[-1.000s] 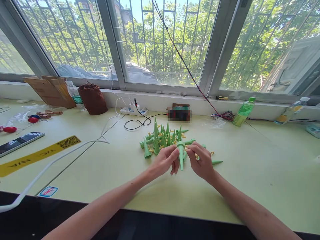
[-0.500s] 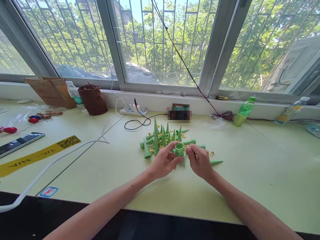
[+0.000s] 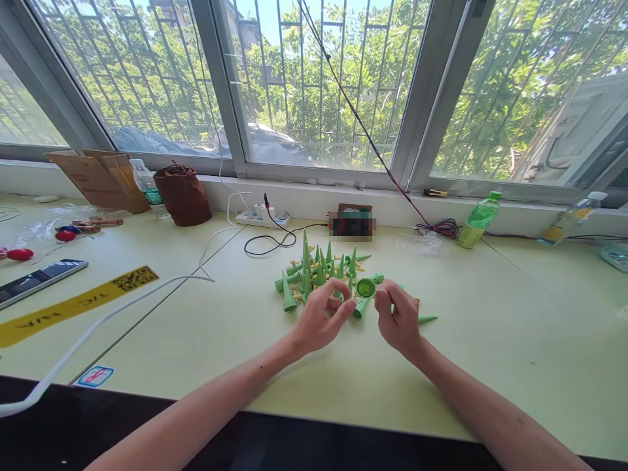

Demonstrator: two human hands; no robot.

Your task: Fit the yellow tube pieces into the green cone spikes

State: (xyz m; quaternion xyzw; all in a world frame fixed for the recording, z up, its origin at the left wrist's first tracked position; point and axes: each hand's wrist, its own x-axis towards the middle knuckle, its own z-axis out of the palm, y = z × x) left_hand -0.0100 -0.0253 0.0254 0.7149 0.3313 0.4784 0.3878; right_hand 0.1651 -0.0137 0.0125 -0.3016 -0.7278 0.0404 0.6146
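Note:
A green plastic watering spike (image 3: 366, 288) hangs between my hands, its round open mouth tilted towards me. My right hand (image 3: 398, 318) is closed at the right edge of that mouth, in a pinch; the exact spot gripped is hidden by the fingers. On the other side, my left hand (image 3: 321, 318) is curved with thumb and forefinger apart, close to the spike but holding nothing visible. Just behind the hands lies a cluster of green spikes (image 3: 305, 271), some standing point up and some lying down, with small yellow valve pieces among them. Another spike tip (image 3: 428, 319) shows right of my right hand.
At the left are a phone (image 3: 42, 280), a yellow label strip (image 3: 73, 307) and a white cable (image 3: 122, 304). A power strip (image 3: 279, 221), brown container (image 3: 181, 196) and green bottle (image 3: 478, 221) stand along the window sill. The table's front edge (image 3: 343, 425) runs below my forearms.
The held spike has moved right, away from my left hand, and its mouth has tipped towards me. My left fingers have come off it; my right hand has shifted slightly right.

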